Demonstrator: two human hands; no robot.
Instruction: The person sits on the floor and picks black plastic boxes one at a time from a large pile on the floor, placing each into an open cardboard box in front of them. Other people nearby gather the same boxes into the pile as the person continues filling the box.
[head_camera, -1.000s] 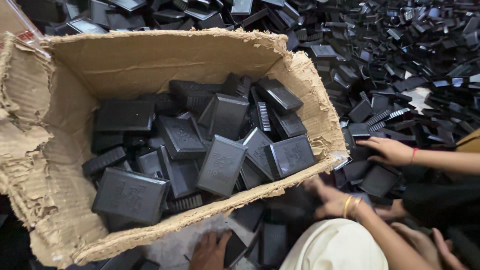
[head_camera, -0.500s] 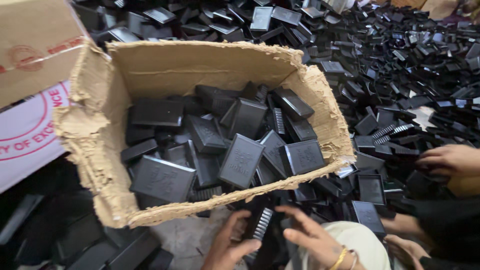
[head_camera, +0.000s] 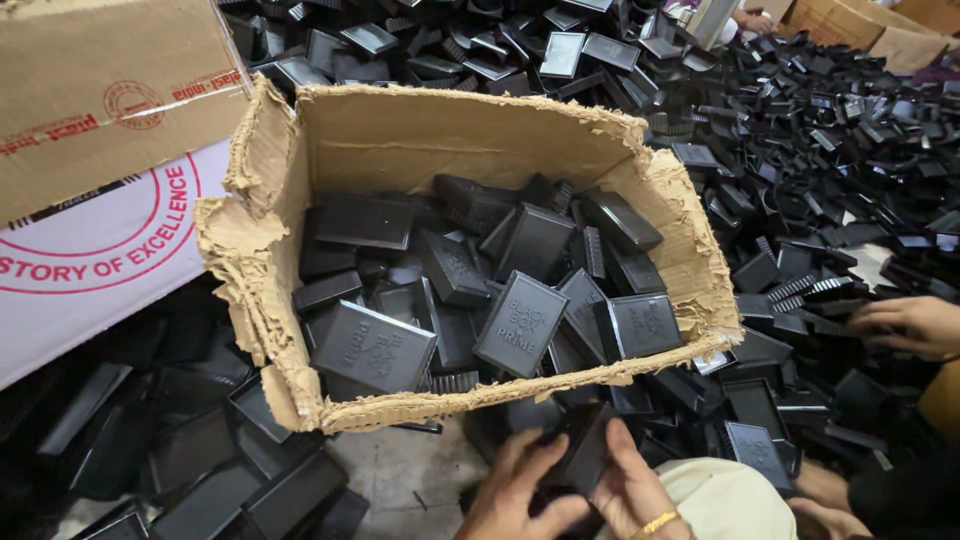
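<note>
While both hands close on one black plastic case (head_camera: 585, 450) just below the box's near rim, the left hand (head_camera: 515, 495) grips its left edge and the right hand (head_camera: 630, 490) its right. The torn cardboard box (head_camera: 270, 300) holds about twenty such cases. It sits on a grey floor (head_camera: 410, 475) heaped with countless more; two printed cartons (head_camera: 100, 100) stand left, and another person's hand (head_camera: 910, 325) reaches in right.

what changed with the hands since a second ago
Both hands, left and right, came together below the box and took hold of a black case; a second ago the right reached into the pile. The box's load looks unchanged.
</note>
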